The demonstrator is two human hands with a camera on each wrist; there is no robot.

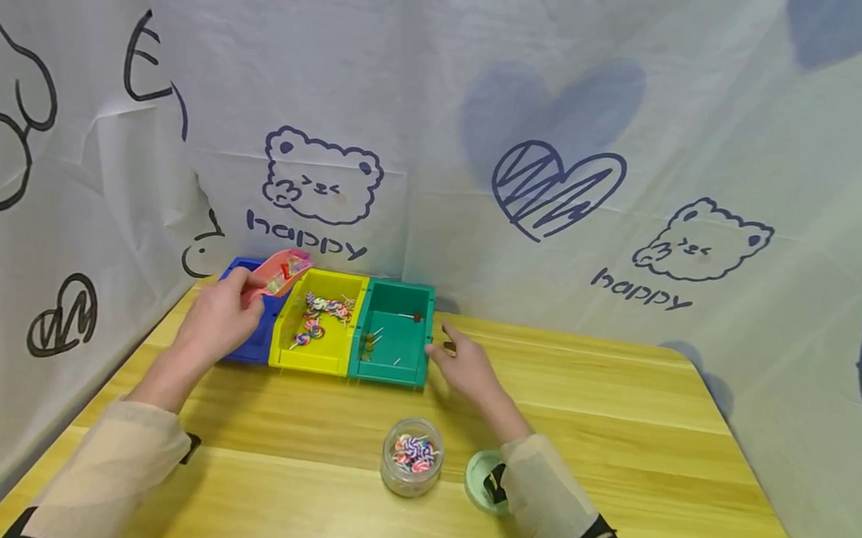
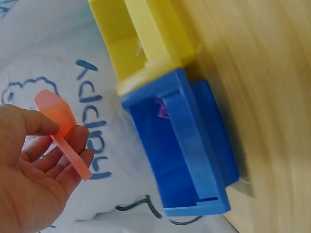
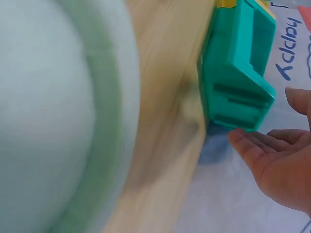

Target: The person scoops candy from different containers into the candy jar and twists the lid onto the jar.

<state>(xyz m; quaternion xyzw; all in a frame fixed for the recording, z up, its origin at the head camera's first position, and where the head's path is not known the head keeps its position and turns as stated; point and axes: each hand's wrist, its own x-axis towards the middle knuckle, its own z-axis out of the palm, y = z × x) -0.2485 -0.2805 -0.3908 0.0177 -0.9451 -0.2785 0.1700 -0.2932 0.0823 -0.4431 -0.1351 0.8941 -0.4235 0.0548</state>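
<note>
My left hand [image 1: 216, 316] pinches the handle of a coral-pink scoop [image 2: 57, 115] between thumb and fingers, above the blue bin [image 1: 254, 351]. Small wrapped-looking candies in red, green and purple lie in the scoop. Beside the blue bin, the yellow bin [image 1: 331, 360] holds tiny swirl lollipops [image 1: 330, 306]. A few small sticks with brown or red heads lie in the green bin [image 1: 398, 340]. At the green bin's right wall is my right hand [image 1: 468, 368], fingers extended and a fingertip at or very near the wall; contact is hard to tell.
Nearer on the wooden table [image 1: 281, 472] stands a clear jar [image 1: 410, 485] with swirl lollipops inside. A pale green lid [image 1: 477, 479] lies right of it, partly under the right forearm. A white cloth [image 1: 438, 139] with drawings hangs behind the table and at both sides.
</note>
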